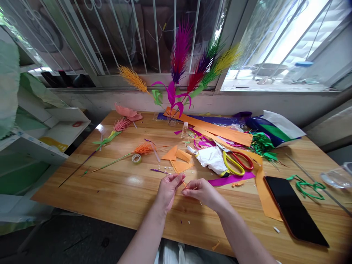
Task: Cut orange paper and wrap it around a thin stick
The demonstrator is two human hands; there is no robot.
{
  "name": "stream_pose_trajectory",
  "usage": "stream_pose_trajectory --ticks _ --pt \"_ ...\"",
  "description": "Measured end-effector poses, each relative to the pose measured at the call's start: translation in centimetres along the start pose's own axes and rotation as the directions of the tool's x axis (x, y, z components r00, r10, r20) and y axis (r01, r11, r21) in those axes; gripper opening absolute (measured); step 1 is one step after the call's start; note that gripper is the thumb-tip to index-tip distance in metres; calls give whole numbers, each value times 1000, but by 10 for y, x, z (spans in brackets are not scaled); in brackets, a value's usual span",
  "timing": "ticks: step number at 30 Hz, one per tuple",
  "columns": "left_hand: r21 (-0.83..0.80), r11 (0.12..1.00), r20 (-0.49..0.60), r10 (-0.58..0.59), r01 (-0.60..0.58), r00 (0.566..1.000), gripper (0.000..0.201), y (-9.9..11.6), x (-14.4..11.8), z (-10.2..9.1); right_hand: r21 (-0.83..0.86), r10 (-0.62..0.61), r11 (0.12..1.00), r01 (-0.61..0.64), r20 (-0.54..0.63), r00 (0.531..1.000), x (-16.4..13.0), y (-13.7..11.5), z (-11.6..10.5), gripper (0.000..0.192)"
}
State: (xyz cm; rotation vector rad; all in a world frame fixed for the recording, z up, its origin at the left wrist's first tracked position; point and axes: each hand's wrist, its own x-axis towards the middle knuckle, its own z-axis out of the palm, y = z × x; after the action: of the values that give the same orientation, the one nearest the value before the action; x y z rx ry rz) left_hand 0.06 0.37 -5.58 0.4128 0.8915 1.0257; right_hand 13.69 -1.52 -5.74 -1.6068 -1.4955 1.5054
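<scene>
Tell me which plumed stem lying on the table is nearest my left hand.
The orange-plumed stem beside the tape roll; the pink-plumed stem lies farther left and farther from your left hand.

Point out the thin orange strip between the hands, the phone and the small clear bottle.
Thin orange strip [184,184]: head view, middle of its exposed stretch.
Phone [296,211]: head view, middle of its dark screen.
Small clear bottle [184,132]: head view, on its see-through body.

The bare left hand [167,189] and bare right hand [202,191] pinch close together; both bare forearms [147,234] slant inward.
</scene>
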Motion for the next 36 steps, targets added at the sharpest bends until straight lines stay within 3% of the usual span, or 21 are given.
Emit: stream_pose_trajectory --ticks 2,7,10,15,19,25,31,36 --pt "-7 1000 -2 -5 5 1000 19 -1 0 -1 -32 4 999 -5 -16 1000 -1 -2 1 33" --pt "42 999 38 -18 17 999 21 2 -1 -3 142 -133 984 111 157 979 -11 -15 -9 38" --pt "47 999 25 -18 17 1000 22 4 -2 -2 194 -112 978 75 188 976 -9 -14 -12 40" --pt "27 1000 -8 0 0 1000 22 7 -1 -1 176 37 983 -51 80 996 2 -4 -2 35" --pt "11 1000 -9 4 -3 1000 21 7 0 -5 141 41 989 -39 -15 999 2 -8 4 37" --pt "30 999 6 -34 34 999 21 9 1 -5 223 -53 975 14 173 983 -3 -15 -2 38" --pt "24 1000 -7 -16 16 1000 20 9 1 -3 136 68 989 -64 -21 997 4 -8 4 38" --pt "40 999 17 -16 16 1000 20 9 2 -7 176 -28 984 7 120 992 -1 -14 1 40"
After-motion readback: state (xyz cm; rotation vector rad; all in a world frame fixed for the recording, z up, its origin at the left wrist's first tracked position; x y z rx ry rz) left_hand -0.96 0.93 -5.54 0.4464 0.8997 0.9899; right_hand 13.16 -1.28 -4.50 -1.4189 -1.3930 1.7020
